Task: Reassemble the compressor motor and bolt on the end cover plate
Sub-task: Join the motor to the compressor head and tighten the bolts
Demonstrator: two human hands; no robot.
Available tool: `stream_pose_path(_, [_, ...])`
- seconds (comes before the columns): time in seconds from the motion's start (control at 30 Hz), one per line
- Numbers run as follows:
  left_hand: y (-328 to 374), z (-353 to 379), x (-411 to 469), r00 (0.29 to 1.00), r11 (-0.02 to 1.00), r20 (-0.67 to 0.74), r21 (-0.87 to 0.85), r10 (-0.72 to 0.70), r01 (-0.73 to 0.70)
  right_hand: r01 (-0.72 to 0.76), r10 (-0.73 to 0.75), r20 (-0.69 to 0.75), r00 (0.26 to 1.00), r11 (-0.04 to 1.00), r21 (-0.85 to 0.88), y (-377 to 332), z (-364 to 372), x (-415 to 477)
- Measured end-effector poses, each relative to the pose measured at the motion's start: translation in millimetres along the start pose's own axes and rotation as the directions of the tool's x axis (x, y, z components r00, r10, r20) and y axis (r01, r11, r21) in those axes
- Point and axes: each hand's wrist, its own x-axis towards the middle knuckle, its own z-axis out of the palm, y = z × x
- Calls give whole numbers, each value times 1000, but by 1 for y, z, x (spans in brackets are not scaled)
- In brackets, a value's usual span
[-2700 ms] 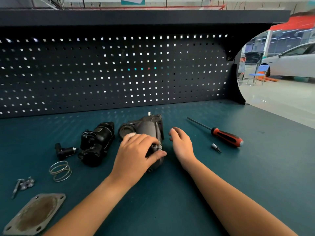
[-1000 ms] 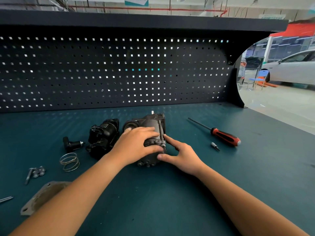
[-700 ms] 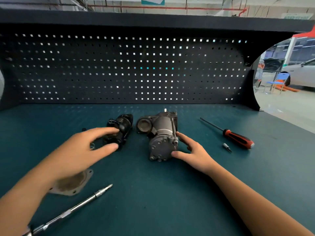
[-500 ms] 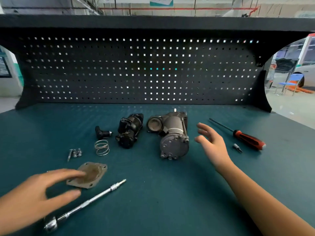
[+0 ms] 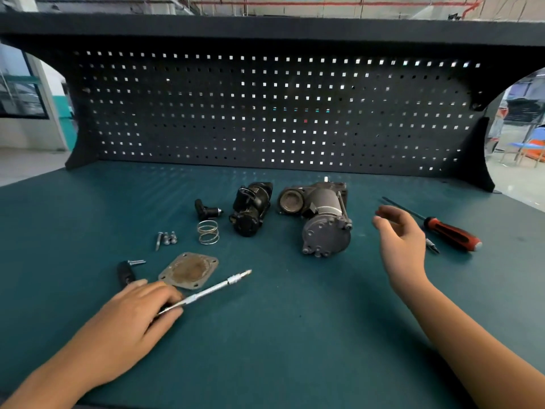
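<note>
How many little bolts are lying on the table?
4: three bolts bunched left of the spring, one bolt beside the black piece near the left hand. More may be hidden.

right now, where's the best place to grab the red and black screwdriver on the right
Probably the thick handle of the red and black screwdriver, taken from above: it lies flat, handle at the near right end, and the thin shaft gives little to hold.

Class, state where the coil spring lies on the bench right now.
Head view, left of centre: the coil spring lies between the black elbow fitting and the cover plate.
</note>
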Motion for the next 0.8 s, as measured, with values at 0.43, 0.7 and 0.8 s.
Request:
stream_pose_path(0.43, [81,-4,75,959,959,-185,229,213,-169,-274,200,515,834,959,71,-40,26,-68])
stream_pose_path(0.7, [153,35,90,988,961,114,247,101,-127,-679,453,593,666,696,232,-29,18,-57])
stream_pose_path(0.8, [155,38,90,970,982,211,124,118,-146,-679,457,561,690,676,285,-28,17,-53])
